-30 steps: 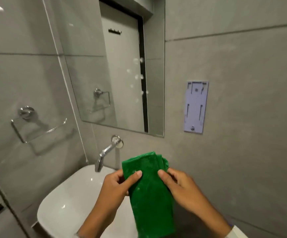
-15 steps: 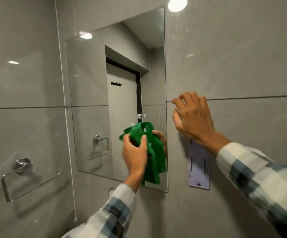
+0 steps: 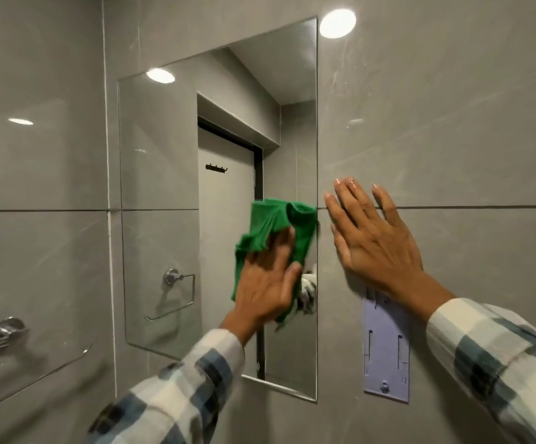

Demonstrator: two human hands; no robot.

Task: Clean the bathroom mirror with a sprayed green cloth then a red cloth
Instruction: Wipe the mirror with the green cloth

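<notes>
A frameless rectangular mirror (image 3: 164, 203) hangs on the grey tiled wall. My left hand (image 3: 266, 280) presses a crumpled green cloth (image 3: 273, 222) flat against the glass near the mirror's right edge, about mid-height. My right hand (image 3: 375, 241) lies flat on the wall tile just right of the mirror, fingers spread and holding nothing. No red cloth or spray bottle is in view.
A pale purple plastic wall bracket (image 3: 386, 357) is fixed below my right hand. A chrome towel ring (image 3: 3, 331) sticks out of the left wall. The mirror reflects a door with hooks and a ceiling light.
The cloth went from both hands over the sink up onto the mirror under my left hand. My right hand let go and settled flat on the wall. The view rose.
</notes>
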